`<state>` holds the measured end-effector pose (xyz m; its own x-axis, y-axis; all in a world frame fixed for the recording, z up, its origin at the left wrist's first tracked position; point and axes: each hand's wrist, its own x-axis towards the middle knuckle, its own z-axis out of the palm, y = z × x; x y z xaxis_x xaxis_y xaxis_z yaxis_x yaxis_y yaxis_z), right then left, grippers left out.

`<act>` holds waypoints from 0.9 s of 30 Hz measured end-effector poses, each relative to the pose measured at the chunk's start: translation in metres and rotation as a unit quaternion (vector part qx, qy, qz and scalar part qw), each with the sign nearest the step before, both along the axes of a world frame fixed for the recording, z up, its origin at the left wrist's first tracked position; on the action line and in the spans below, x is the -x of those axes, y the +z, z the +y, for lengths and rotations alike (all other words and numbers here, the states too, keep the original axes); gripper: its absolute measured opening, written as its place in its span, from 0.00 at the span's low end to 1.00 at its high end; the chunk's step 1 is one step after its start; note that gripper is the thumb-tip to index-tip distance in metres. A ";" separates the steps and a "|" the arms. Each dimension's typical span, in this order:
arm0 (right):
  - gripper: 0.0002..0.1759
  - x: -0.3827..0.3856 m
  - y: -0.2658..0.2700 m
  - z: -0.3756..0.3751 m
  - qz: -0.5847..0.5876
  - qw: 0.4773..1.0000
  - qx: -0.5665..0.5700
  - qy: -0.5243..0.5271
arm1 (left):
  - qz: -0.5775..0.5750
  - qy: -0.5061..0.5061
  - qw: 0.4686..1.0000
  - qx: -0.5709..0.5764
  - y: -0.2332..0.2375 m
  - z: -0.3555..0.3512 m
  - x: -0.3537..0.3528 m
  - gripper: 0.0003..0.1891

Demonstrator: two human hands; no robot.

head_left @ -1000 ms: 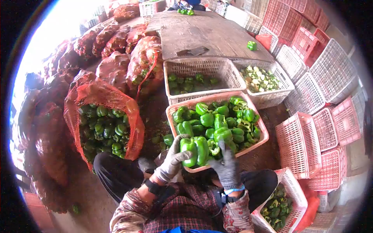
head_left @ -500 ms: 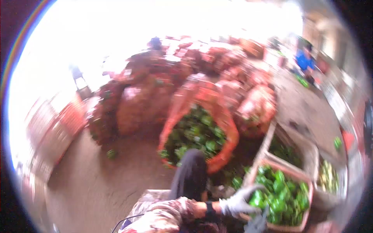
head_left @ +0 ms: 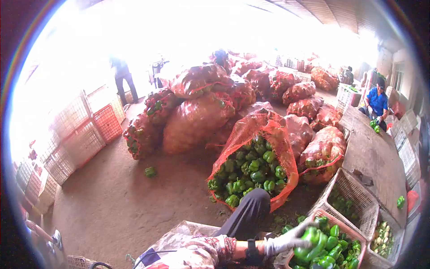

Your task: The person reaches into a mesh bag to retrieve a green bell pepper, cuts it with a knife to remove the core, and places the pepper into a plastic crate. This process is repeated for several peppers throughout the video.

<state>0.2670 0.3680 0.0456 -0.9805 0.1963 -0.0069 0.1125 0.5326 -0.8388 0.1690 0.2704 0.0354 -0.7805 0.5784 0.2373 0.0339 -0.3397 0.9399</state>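
My left hand (head_left: 286, 242), in a pale glove with a dark band at the wrist, reaches over a crate (head_left: 293, 258) at the lower right. Its fingers are closed against a large green bell pepper (head_left: 311, 245), which looks nearer to me than the peppers heaped below it. Part of the grip is hidden behind the glove. My right hand does not show. In front of my knee, an open orange mesh sack (head_left: 286, 177) lies tipped toward me, full of green bell peppers (head_left: 255, 165).
Filled mesh sacks (head_left: 197, 123) are piled ahead. A deep crate (head_left: 358, 195) and a crate of pale pieces (head_left: 384, 240) adjoin mine. A long board (head_left: 367, 152) runs toward a person in blue (head_left: 378, 101) handling peppers. Stacked crates (head_left: 80, 143) stand left; one pepper (head_left: 151, 172) lies on the floor.
My view has swung left, so the sacks and crates sit farther right. The left hand, earlier spread at the crate's edge, now has a pepper at its fingers. The right glove has left view.
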 end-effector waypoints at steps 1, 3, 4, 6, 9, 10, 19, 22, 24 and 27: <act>0.33 0.000 -0.001 -0.001 0.002 1.000 0.000 0.005 | 0.114 0.026 0.991 0.070 -0.003 0.004 -0.005 0.41; 0.34 0.000 -0.004 0.000 0.008 1.000 -0.001 0.021 | 0.021 -0.129 0.991 -0.024 0.009 0.005 -0.033 0.42; 0.35 -0.001 -0.007 0.002 0.013 1.000 -0.001 0.026 | 0.018 -0.138 0.990 0.006 -0.016 0.013 -0.033 0.45; 0.35 -0.008 -0.017 0.011 0.017 0.999 0.010 0.035 | 0.044 -0.094 0.987 0.123 -0.032 0.020 -0.042 0.45; 0.37 -0.038 -0.042 0.040 0.004 0.998 0.064 0.024 | 0.085 -0.099 0.964 0.231 -0.027 0.007 -0.053 0.40; 0.37 -0.053 -0.053 0.053 -0.006 0.996 0.087 0.021 | 0.003 -0.097 0.972 0.213 -0.012 0.005 -0.059 0.39; 0.47 -0.110 -0.053 0.098 -0.031 0.915 0.401 -0.025 | -0.089 -0.262 0.946 0.170 -0.052 0.041 -0.058 0.40; 0.47 -0.116 -0.059 0.110 -0.095 0.863 0.492 0.062 | -0.280 -0.332 0.896 0.090 -0.099 0.033 -0.060 0.35; 0.45 -0.116 -0.060 0.120 -0.091 0.838 0.537 0.029 | -0.365 -0.285 0.884 0.058 -0.088 0.042 -0.065 0.36; 0.38 -0.122 -0.082 0.124 0.038 0.746 0.662 -0.057 | -0.369 -0.341 0.863 -0.048 -0.095 0.070 -0.051 0.35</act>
